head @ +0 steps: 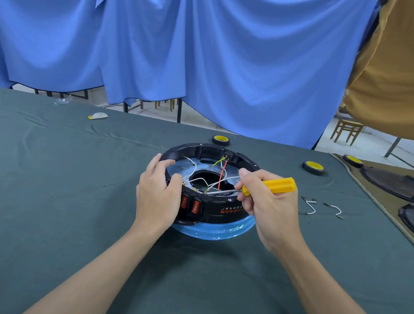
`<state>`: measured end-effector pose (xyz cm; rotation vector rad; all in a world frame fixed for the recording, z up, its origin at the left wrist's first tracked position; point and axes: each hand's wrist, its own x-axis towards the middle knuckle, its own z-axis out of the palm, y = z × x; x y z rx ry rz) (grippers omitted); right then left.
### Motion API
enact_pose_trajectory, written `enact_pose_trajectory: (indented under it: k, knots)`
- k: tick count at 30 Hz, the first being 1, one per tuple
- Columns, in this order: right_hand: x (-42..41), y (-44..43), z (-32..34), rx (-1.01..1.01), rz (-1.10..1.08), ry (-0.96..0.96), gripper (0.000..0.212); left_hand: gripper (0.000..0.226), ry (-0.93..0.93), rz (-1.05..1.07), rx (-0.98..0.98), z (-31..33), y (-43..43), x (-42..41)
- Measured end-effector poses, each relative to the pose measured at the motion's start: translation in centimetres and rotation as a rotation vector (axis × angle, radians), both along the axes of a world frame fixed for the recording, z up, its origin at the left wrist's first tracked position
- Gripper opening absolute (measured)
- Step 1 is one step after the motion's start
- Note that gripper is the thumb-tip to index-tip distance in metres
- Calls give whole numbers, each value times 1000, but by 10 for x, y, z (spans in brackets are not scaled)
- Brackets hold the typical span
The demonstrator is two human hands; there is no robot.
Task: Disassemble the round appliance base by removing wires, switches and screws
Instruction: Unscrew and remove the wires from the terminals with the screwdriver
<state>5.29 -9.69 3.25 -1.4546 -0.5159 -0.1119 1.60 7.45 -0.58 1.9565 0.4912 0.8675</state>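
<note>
On the dark green cloth-covered counter [55, 197], the round black plastic appliance base [224, 209] sits on a glossy blue ring [216, 231], open side up. The left grip [157, 197] curls over its near-left rim, while the right grip [270, 203] pinches the yellow-handled screwdriver [277, 184], lying nearly level, handle right, tip leftward. That tip reaches the thin white wires [197, 179] just behind the two red rocker switches [195, 206], nearer the left grip; freeing a terminal there looks next.
</note>
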Motion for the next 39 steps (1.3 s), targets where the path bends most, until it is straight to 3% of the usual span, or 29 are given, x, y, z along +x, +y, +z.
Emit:
enact_pose_trajectory:
  k: [9, 39]
  knots:
    - [-6, 1, 0, -62, -39, -73, 35, 38, -1, -5, -13, 2, -1, -1]
    - [-4, 3, -3, -37, -21, -54, 32, 31, -18, 26, -10, 0, 0, 3]
